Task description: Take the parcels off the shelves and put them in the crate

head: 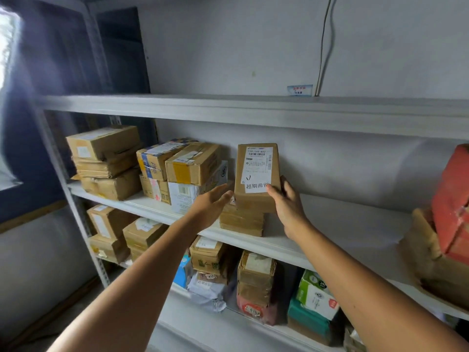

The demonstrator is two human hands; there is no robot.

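Brown cardboard makes up the upright parcel (256, 174), which stands on end atop a flatter taped box (241, 222) near the front of the middle shelf (330, 224). The right hand (286, 207) pinches its lower right edge, thumb across the white label and fingers curled round the side. The left hand (213, 204) is spread and flat, just short of the parcel's lower left corner and not clearly touching it. Whether the base has left the taped box I cannot tell. The main risk, as I judge it, is a one-sided hold low on a tall parcel: pulled now, it could pivot about the thumb and topple forward off the shelf. It might also drag the taped box over the front lip. The left hand has only a narrow gap to work in, because the yellow-taped carton (195, 163) and the white-wrapped parcel (182, 196) beneath it stand just beside it. A knock there could shift that stack. Overhead, the upper shelf (253, 107) leaves only modest room, so a high lift risks catching its edge. Bare shelf lies to the right, well apart from the red box (451, 199), and the front is open toward the person. Drawing straight out looks the safest path. The crate is not in view.
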